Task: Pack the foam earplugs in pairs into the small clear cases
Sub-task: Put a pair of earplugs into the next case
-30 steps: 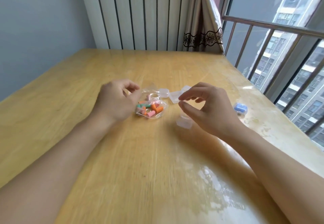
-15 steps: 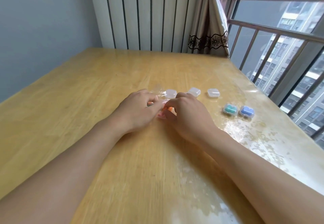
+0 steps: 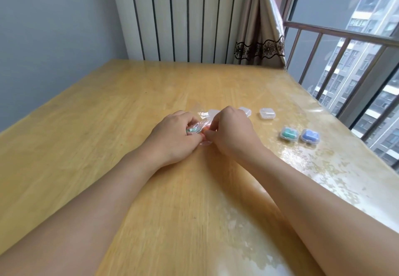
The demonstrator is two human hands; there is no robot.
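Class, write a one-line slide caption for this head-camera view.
Both hands, left hand and right hand, pinch a crinkled clear plastic bag of foam earplugs beside two filled small clear cases.

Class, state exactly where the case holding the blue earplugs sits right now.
In the head view, the blue-filled case sits on the table's right side, beside the green-filled case.

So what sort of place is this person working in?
Probably a home's enclosed balcony, high up: a wooden table stands beside a railing that overlooks apartment towers, with a lace-trimmed curtain in the corner.
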